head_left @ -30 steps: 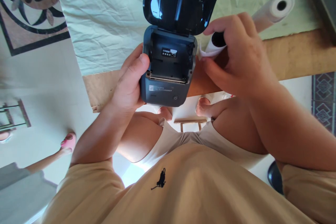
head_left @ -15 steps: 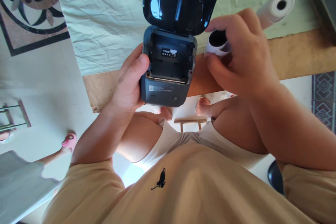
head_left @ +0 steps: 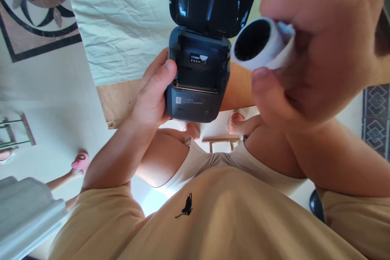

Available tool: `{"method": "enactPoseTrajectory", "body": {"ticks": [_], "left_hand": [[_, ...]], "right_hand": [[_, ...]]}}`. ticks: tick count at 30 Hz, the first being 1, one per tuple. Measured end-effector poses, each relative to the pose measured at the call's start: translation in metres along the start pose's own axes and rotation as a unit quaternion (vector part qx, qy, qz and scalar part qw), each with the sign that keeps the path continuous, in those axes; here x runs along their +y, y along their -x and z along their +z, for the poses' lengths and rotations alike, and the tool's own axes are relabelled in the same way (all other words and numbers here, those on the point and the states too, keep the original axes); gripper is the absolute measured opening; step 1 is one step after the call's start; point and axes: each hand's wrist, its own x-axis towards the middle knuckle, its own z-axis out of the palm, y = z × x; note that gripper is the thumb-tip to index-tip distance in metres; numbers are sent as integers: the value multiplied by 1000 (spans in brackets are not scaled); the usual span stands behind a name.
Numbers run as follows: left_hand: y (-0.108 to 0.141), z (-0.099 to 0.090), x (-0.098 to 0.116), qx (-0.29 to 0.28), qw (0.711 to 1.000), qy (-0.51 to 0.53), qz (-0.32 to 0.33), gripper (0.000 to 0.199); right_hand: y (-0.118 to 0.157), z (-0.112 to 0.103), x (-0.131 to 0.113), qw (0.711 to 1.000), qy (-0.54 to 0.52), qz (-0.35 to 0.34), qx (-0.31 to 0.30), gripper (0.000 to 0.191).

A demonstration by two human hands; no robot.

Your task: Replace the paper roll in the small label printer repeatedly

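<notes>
Paper roll lifted, gripped by right hand; left hand clasping open-lidded printer

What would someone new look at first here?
Probably the white roll in the right hand, looking big beside the printer. Next, in the middle, the dark printer in the left hand, with its shiny lid open. The black-and-white picture at the top left stands out too.

Glossy black plastic lid; smooth white paper roll.
</notes>
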Motion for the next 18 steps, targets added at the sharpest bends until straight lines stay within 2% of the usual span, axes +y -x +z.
{"method": "enactPoseTrajectory", "body": {"ticks": [2,4,7,9,13,15,18], "left_hand": [[-1,0,-2,-2,1000,-8,28,52],[-1,-1,0,-13,999,-29,28,48],[0,-4,7,-37,997,-73,-10,38],[1,-5,10,-44,995,-85,-33,39],[1,-6,6,-43,997,-68,12,48],[0,-7,3,-55,996,-63,22,48],[-1,-8,1,-80,995,-56,27,44]], "right_hand": [[-5,4,-8,995,13,-95,20,35],[-9,9,-12,991,20,-131,7,30],[-13,14,-12,990,22,-141,-21,24],[-12,19,-9,990,20,-142,-8,22],[-10,28,-5,991,52,-123,1,19],[-9,31,-4,990,79,-113,-10,16],[-7,34,-2,986,114,-122,7,7]]}}
